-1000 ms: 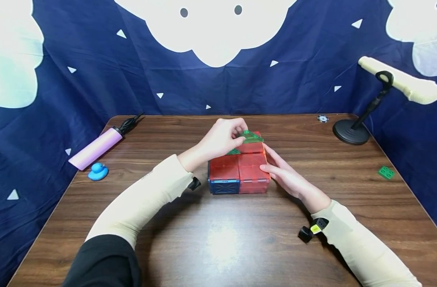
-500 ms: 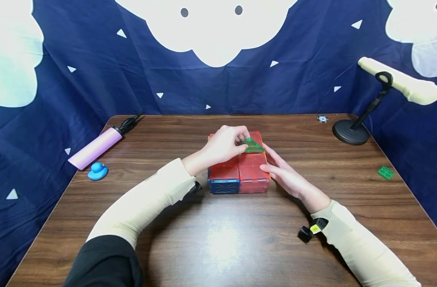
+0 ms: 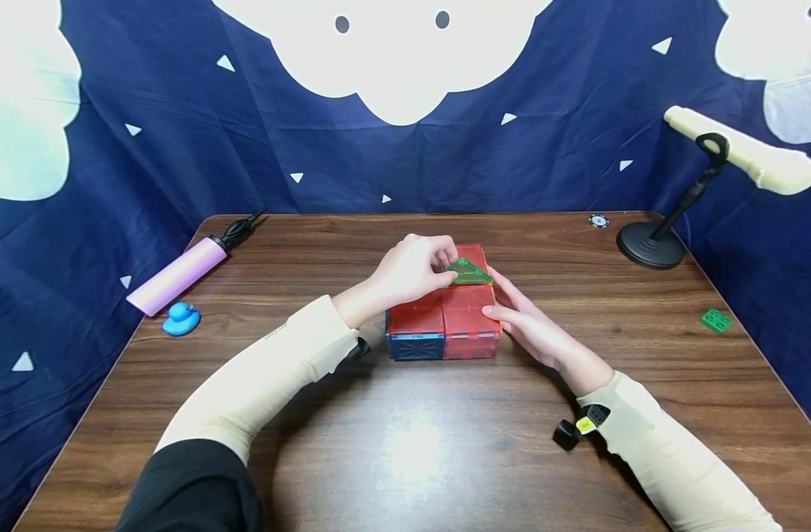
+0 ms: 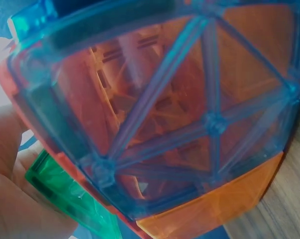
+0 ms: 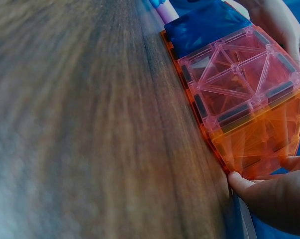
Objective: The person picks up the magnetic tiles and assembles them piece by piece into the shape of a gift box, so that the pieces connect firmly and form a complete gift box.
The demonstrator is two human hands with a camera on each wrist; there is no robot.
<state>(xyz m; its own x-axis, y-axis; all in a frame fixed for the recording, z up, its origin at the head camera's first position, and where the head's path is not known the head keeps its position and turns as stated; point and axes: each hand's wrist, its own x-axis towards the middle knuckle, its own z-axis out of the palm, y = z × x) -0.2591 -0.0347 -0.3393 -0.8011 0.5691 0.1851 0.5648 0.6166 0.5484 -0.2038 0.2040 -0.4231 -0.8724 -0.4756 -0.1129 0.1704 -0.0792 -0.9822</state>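
My right hand (image 3: 538,329): fingers straight, close together, flat against the tile box (image 3: 443,318) at its 3 o'clock side, mid-table (image 3: 405,443). My left hand (image 3: 412,267): fingertips pinching the green triangle (image 3: 468,273) atop the box at 12 o'clock.

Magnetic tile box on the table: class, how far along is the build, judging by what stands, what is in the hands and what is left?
Done: the red magnetic tile box stands closed on the table, one blue panel in front. In hand: the left hand pinches a green triangle tile on its top, while the right hand steadies the side. Left: letting go of the triangle; no spare tiles show.
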